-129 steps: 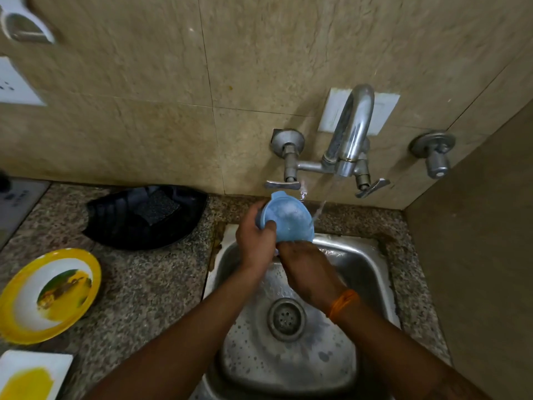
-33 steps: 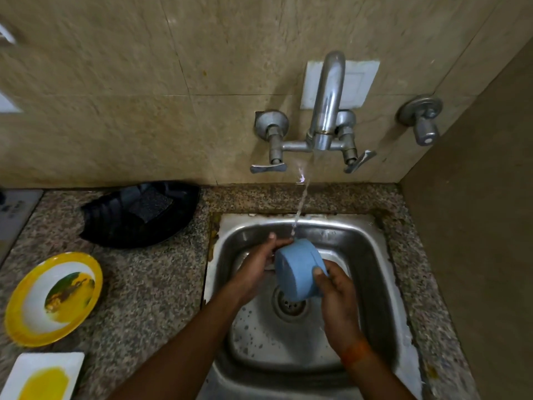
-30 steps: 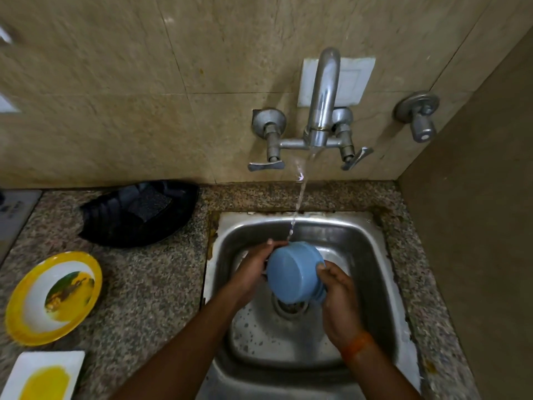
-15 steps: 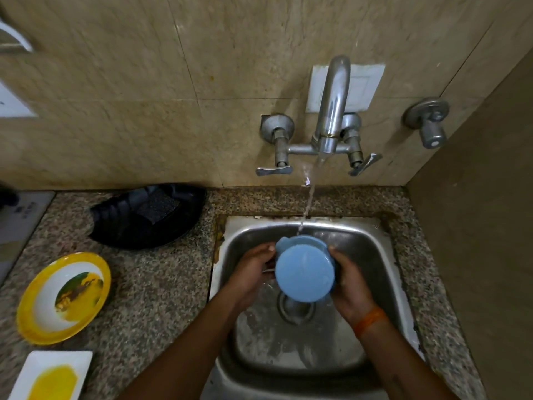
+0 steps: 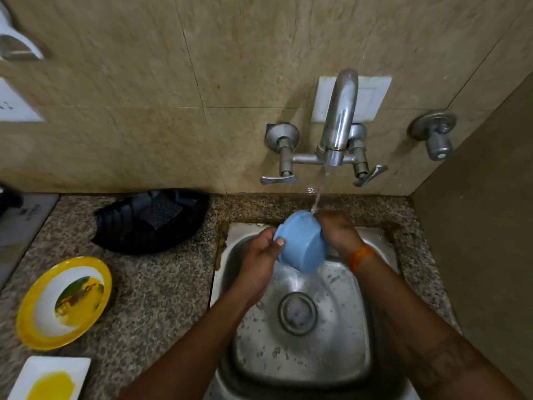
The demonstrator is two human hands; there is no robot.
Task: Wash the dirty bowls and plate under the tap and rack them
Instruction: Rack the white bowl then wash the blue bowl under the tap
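Holding a blue bowl [image 5: 300, 243] over the steel sink [image 5: 300, 356], the person is rinsing it under the tap [image 5: 339, 116], and the thin stream of water [image 5: 318, 194] is falling on the upper edge of the bowl where the right hand is. The bowl is turned on its side, with its outer wall and bottom facing the person. The left hand [image 5: 259, 264] is gripping the bowl from the left, the thumb lying on the blue wall. The right hand [image 5: 337, 232] is pressing against the right side of the bowl; its fingers are hidden behind the bowl, so I cannot tell how they are curled. An orange band [image 5: 359, 255] is sitting on the right wrist. Water is running down in the sink toward the drain [image 5: 297, 313]. On the granite desk [image 5: 161, 290] to the left of the sink, a black tray [image 5: 124, 226] with a dark scrub pad [image 5: 160, 210] in it is lying near the wall. Nearer to the person, a yellow-rimmed plate [image 5: 63, 301] with food remains is waiting, and just beside it, at the lower edge, a white square dish [image 5: 49, 378] with a yellow stain is lying.
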